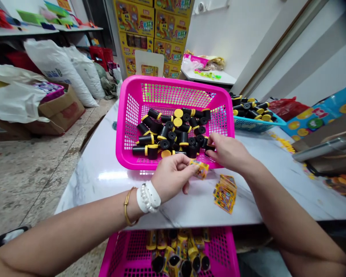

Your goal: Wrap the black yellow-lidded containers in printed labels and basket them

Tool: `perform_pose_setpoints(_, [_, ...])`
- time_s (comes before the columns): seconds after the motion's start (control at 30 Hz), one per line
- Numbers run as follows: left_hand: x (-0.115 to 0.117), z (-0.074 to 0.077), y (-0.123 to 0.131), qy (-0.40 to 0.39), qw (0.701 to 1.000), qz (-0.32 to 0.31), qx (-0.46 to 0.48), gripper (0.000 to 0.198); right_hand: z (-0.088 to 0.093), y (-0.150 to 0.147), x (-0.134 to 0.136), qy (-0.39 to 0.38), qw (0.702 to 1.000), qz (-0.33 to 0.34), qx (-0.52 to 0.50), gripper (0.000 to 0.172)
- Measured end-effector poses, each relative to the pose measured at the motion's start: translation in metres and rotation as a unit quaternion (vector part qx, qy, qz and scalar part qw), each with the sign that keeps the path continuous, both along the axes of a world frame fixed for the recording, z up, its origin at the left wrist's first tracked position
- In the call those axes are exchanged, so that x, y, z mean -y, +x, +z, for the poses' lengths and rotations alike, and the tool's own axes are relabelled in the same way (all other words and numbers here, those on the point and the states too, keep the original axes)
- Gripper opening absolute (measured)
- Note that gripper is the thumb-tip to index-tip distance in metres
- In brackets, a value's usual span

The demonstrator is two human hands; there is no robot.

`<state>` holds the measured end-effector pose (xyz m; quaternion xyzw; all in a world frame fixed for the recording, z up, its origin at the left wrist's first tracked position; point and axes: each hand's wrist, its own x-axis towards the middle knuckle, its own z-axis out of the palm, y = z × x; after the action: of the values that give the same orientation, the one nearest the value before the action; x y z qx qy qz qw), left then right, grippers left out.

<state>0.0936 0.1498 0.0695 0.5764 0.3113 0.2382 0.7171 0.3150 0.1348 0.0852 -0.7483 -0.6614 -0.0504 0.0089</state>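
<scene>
A pink plastic basket (121, 127) on the table holds many black canisters (163, 132) with yellow caps. My left hand (173, 175) is in front of its near rim, pinching a small yellow printed label sleeve (201, 170) between thumb and fingers. Reaching over the basket's near right corner, my right hand (227, 151) has thumb and fingertips closed on a black canister (210, 148), which is partly hidden by the fingers. A loose pile of similar yellow sleeves (226, 194) lies on the table below my right hand.
Below the table edge, a second pink basket (233, 254) contains canisters in yellow sleeves (180, 250). A blue basket (256, 125) of black canisters stands at right. Yellow boxes (135, 19) are stacked behind. White sacks (54, 65) and a cardboard box (60, 111) sit on the floor at left.
</scene>
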Motion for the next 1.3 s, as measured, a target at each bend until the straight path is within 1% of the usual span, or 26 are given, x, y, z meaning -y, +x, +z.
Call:
perform_pose_setpoints(0.07, [-0.003,0.0,0.001,-0.027,0.999,-0.02,0.003,0.018,0.002,0.003,-0.001,-0.003,0.999,0.029,-0.044,0.024])
perform_pose_setpoints(0.13, [-0.004,-0.001,0.001,-0.048,0.998,-0.038,0.005,0.018,0.002,0.007,0.0,-0.001,0.996,0.049,-0.077,0.021])
perform_pose_setpoints(0.23, [-0.003,-0.001,0.001,-0.06,0.997,-0.049,0.006,0.018,0.0,0.01,0.002,0.015,0.996,0.053,-0.067,0.017])
perform_pose_setpoints(0.3, [-0.003,0.0,0.001,-0.059,0.997,-0.046,0.005,0.018,-0.001,0.009,0.003,0.017,0.996,0.057,-0.065,0.02])
perform_pose_setpoints(0.4, [-0.005,0.002,0.0,-0.072,0.997,-0.033,0.004,0.018,0.001,0.005,0.004,0.003,0.994,0.046,-0.095,0.022])
perform_pose_setpoints(0.47, [-0.007,0.005,0.0,-0.095,0.995,-0.017,0.011,0.017,0.003,0.004,0.006,0.01,0.991,0.036,-0.131,0.024])
perform_pose_setpoints(0.5, [-0.007,0.006,0.0,-0.109,0.994,-0.007,0.017,0.016,0.004,0.003,0.009,0.032,0.984,0.037,-0.168,0.028])
perform_pose_setpoints(0.53, [-0.008,0.007,0.0,-0.125,0.992,0.003,0.023,0.016,0.005,0.003,0.013,0.065,0.971,0.043,-0.225,0.034])
perform_pose_setpoints(0.57, [-0.009,0.008,0.0,-0.141,0.99,0.012,0.029,0.016,0.005,0.002,0.019,0.104,0.947,0.049,-0.299,0.039])
perform_pose_setpoints(0.6, [-0.01,0.008,0.0,-0.157,0.987,0.021,0.034,0.015,0.006,0.001,0.027,0.147,0.912,0.056,-0.38,0.043])
perform_pose_setpoints(0.63, [-0.01,0.008,0.0,-0.172,0.984,0.029,0.039,0.013,0.006,-0.002,0.035,0.186,0.868,0.062,-0.457,0.044])
perform_pose_setpoints(0.7, [-0.011,0.008,0.0,-0.194,0.979,0.039,0.049,0.009,0.005,-0.01,0.053,0.235,0.786,0.065,-0.568,0.038])
perform_pose_setpoints(0.73, [-0.011,0.008,0.0,-0.202,0.977,0.043,0.054,0.008,0.003,-0.015,0.061,0.249,0.753,0.065,-0.605,0.035])
perform_pose_setpoints(0.77, [-0.011,0.008,0.0,-0.208,0.975,0.047,0.059,0.007,0.001,-0.021,0.067,0.256,0.728,0.065,-0.632,0.033])
perform_pose_setpoints(0.8, [-0.011,0.008,0.0,-0.214,0.974,0.05,0.064,0.007,-0.003,-0.028,0.072,0.26,0.711,0.064,-0.65,0.032])
perform_pose_setpoints(0.83, [-0.01,0.009,0.0,-0.218,0.972,0.051,0.069,0.007,-0.007,-0.034,0.075,0.26,0.702,0.06,-0.66,0.032])
perform_pose_setpoints(0.9, [-0.01,0.011,0.0,-0.225,0.969,0.055,0.084,0.009,-0.015,-0.044,0.076,0.257,0.7,0.049,-0.664,0.034])
perform_pose_setpoints(0.97, [-0.01,0.012,0.0,-0.232,0.966,0.056,0.099,0.01,-0.022,-0.05,0.075,0.266,0.702,0.038,-0.659,0.031])
perform_pose_setpoints(1.03, [-0.01,0.013,0.0,-0.237,0.963,0.059,0.112,0.012,-0.027,-0.053,0.074,0.283,0.697,0.028,-0.658,0.026])
perform_pose_setpoints(1.1, [-0.01,0.013,0.0,-0.239,0.962,0.059,0.122,0.013,-0.029,-0.055,0.073,0.288,0.688,0.028,-0.665,0.023])
perform_pose_setpoints(1.23, [-0.011,0.012,0.0,-0.243,0.959,0.056,0.137,0.011,-0.031,-0.062,0.075,0.274,0.679,0.04,-0.68,0.023])
perform_pose_setpoints(1.3, [-0.011,0.012,0.0,-0.244,0.959,0.053,0.137,0.01,-0.031,-0.067,0.075,0.294,0.676,0.032,-0.675,0.022])
